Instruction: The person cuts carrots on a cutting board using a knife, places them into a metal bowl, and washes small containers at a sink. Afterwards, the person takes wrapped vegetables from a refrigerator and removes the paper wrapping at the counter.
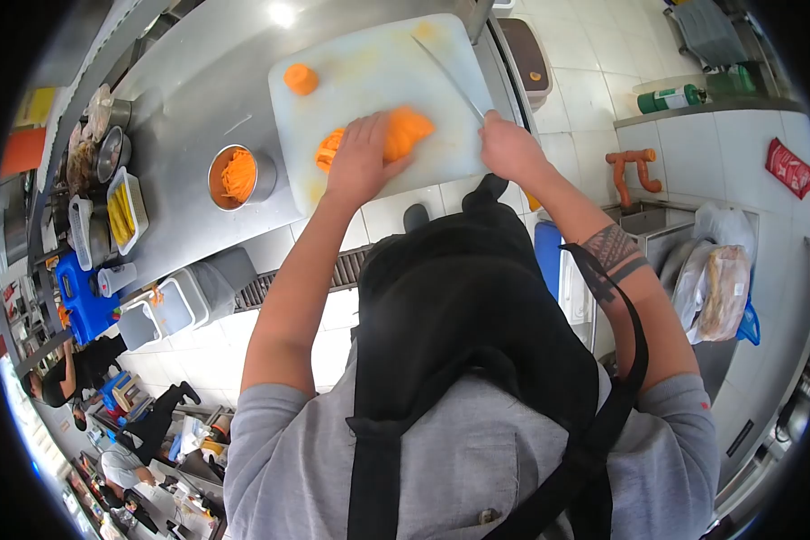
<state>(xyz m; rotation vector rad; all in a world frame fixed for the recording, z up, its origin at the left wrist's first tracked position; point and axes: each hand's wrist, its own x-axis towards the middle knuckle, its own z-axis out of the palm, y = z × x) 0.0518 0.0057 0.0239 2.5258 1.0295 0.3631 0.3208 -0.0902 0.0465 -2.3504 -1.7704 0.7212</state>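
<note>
A white cutting board [351,63] lies on the steel counter. My left hand [362,157] rests over a spread of orange carrot slices [409,130], fingers stretched out and thumb apart; the slices beneath the palm are hidden. In my right hand [510,148], closed round the handle, is a knife [447,75], its blade pointing toward the board's far edge. A thick carrot chunk [301,79] stands by the board's far left corner. Left of the board, a round metal container [264,178] holds thin carrot strips [238,175].
On the counter's left [184,81] are a white tub of yellow pieces [122,211] and metal bowls [112,153]. Grey bins [184,297] stand below its edge. A lidded brown bin [524,58] is at the right. Other people [121,468] are at lower left.
</note>
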